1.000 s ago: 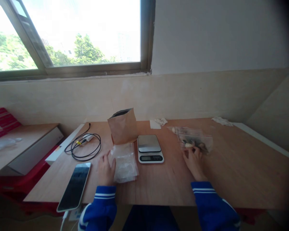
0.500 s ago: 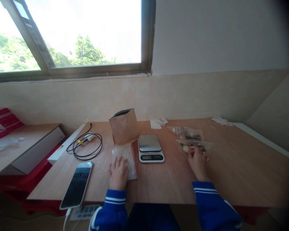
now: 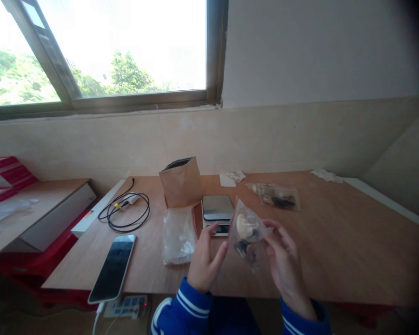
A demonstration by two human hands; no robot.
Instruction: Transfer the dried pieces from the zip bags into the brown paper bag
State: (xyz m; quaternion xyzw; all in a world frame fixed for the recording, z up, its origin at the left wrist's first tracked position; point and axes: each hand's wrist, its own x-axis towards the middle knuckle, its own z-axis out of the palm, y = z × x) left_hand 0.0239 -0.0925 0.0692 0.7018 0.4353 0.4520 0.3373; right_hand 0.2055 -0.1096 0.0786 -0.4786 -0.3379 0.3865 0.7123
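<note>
Aloft, clear bag (image 3: 248, 235) in right hand (image 3: 285, 256), pale and dark pieces (image 3: 244, 227) inside

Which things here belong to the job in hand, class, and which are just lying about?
Likely in use: held filled bag; other filled bags; flat clear bags; scale; brown paper bag.
Probably just lying about: phone; coiled cable; crumpled white scraps.

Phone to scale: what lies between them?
In the head view, clear plastic bags lie between the phone and the scale; the left hand partly hides the scale's near end.
</note>
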